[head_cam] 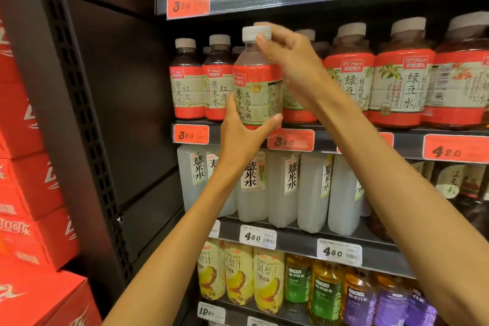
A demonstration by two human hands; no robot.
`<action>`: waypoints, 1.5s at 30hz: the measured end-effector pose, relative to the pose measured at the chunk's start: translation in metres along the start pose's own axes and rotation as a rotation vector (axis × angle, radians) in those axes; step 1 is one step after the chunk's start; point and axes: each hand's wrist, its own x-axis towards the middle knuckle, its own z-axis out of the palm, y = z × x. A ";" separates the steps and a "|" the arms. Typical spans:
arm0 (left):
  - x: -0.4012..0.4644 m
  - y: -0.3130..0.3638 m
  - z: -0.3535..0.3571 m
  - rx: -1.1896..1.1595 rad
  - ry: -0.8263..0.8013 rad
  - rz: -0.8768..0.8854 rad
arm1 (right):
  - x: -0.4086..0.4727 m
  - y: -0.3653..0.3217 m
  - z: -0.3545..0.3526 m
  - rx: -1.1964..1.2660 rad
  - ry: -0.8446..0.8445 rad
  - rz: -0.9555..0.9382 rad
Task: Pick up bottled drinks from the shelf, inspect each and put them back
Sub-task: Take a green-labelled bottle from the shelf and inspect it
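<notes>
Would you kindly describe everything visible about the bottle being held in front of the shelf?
The held bottle is clear plastic with pale, cloudy liquid, a white screw cap and a red-and-cream wrap label with Chinese characters. It stands upright, raised in front of the shelf row with red price tags. The left hand cups its base from below; the right hand pinches the cap and neck from above.

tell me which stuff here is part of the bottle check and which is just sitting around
In the job:
- pale clear plastic bottle with red and cream label
- left hand, holding its base
- right hand, pinching its white cap

Just around:
- red cardboard cola cartons
- white square bottles
- yellow juice bottles
</notes>
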 end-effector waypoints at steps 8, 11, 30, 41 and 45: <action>0.022 -0.011 0.013 0.333 0.093 0.024 | 0.023 0.022 -0.004 -0.336 0.117 -0.173; 0.025 -0.009 0.016 0.438 0.143 0.060 | 0.030 0.024 -0.008 -0.500 0.168 -0.269; 0.027 -0.026 0.029 0.560 0.219 0.168 | 0.045 0.038 -0.029 -1.497 0.373 -0.338; 0.013 -0.010 0.031 0.400 0.218 0.205 | 0.035 0.025 -0.041 -1.355 0.272 -0.201; 0.015 -0.009 0.028 0.387 0.176 0.220 | 0.033 0.024 -0.045 -1.207 0.318 -0.250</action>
